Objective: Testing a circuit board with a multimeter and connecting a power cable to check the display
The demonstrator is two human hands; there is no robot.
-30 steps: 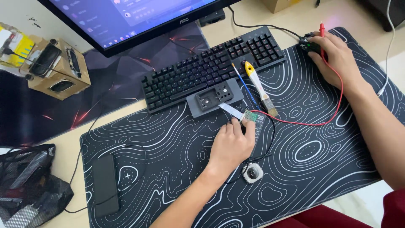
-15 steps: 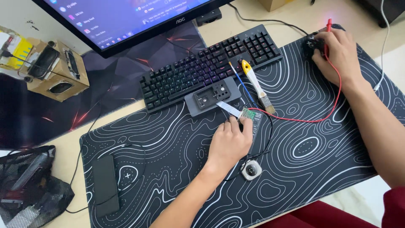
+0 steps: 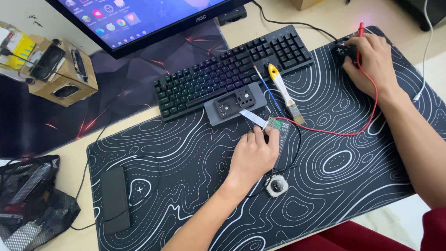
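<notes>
Green and small, the circuit board (image 3: pixel 275 124) lies on the black desk mat (image 3: pixel 176 153) with white wavy lines, just in front of the keyboard (image 3: pixel 223 74) and beside a grey plastic casing (image 3: pixel 234 102), to which a pale flat ribbon cable (image 3: pixel 253 118) runs. The left hand (image 3: pixel 253 155) rests palm down on the mat with its fingertips pressed on the near edge of the board, pinning it flat rather than lifting it; the grip is a light press, fingers close together. A black wire (image 3: pixel 297 139) loops from under that hand, so it may also steady a probe there, though the fingers hide this. A red wire (image 3: pixel 344 132) runs from the board's right side in a wide arc up to the right hand (image 3: pixel 371 60), which is far off at the mat's upper right corner, curled over a small black device (image 3: pixel 344 49) with a red probe tip (image 3: pixel 360 29) sticking up beside it; the fingers are bent round the device, and whether they pinch a knob or only cover it cannot be told. As a judgement, the board is already out of its casing and wired for testing, and the setting of the device is in hand; closing up the casing is not yet done. A brush (image 3: pixel 282 93) with a yellow handle and a thin blue tool (image 3: pixel 265 88) lie untouched between the keyboard and the board, and a small round part (image 3: pixel 277 186) sits near the left wrist.
</notes>
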